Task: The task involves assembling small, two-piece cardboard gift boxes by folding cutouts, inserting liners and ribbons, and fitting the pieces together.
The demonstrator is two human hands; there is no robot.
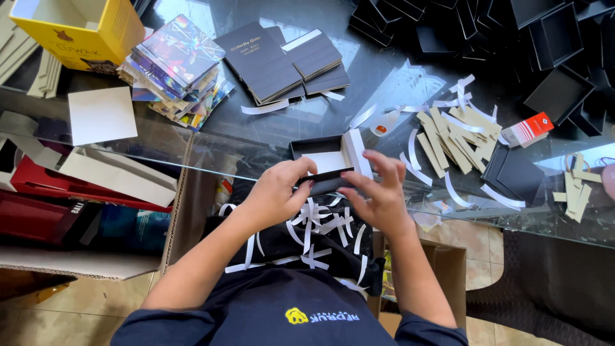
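Both my hands hold a small black box (318,154) with a white inside at the near edge of the glass table (256,138). My left hand (279,189) grips its near left side, thumb on the rim. Gripping the near right side is my right hand (378,192), fingers spread over a white flap (357,152) that stands at the box's right end. White paper strips (320,224) lie on the dark cloth in my lap.
A stack of shiny holographic cards (176,64), dark flat box pieces (282,61) and a yellow carton (83,29) lie at the back. Tan card strips (458,134), white strips, a black lid (512,174) and piled black boxes (544,45) fill the right. A cardboard box (77,211) stands left.
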